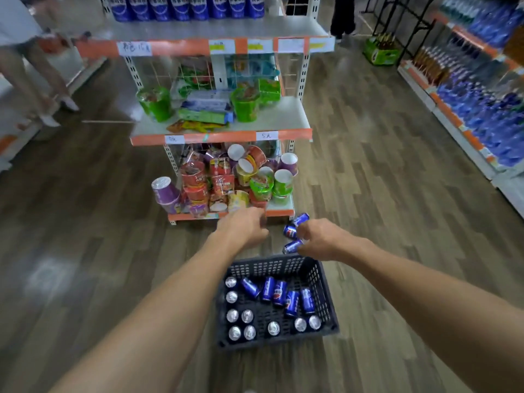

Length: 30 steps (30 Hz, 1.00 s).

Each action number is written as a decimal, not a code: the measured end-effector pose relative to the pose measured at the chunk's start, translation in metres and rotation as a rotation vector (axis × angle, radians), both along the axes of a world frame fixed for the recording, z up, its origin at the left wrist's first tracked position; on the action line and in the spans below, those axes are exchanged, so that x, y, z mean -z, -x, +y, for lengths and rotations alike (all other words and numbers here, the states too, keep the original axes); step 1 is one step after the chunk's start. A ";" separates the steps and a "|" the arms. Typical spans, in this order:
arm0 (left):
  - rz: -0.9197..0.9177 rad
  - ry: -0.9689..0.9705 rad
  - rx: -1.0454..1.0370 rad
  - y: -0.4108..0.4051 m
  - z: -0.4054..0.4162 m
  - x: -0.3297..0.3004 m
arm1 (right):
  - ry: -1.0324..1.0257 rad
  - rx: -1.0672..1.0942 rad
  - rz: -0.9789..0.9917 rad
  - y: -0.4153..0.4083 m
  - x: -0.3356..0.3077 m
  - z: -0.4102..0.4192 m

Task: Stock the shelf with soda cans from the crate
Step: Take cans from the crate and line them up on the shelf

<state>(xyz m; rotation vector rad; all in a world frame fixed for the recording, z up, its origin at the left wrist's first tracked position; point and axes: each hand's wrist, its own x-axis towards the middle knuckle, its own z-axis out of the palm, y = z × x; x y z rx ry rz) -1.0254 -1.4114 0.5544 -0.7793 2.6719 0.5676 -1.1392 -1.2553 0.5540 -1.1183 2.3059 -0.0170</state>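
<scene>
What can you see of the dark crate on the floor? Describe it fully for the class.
The crate is a dark, rectangular, plastic-looking box with perforated lattice walls and an open top. It sits upright on the wood-pattern floor, just in front of the shelf unit. Inside are blue soda cans: several stand upright showing silver tops along the left and near sides, and about six lie tipped over towards the far right. Neither hand touches the crate; both are above its far edge.

Right hand (pixel 320 239) gripping three blue soda cans (pixel 292 232) above dark crate (pixel 326 282), left hand (pixel 243 228) curled near bottom shelf (pixel 279 207)
</scene>
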 end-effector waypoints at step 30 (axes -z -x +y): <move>-0.074 -0.086 -0.111 -0.018 0.115 0.457 | -0.061 -0.037 -0.082 -0.004 0.447 0.104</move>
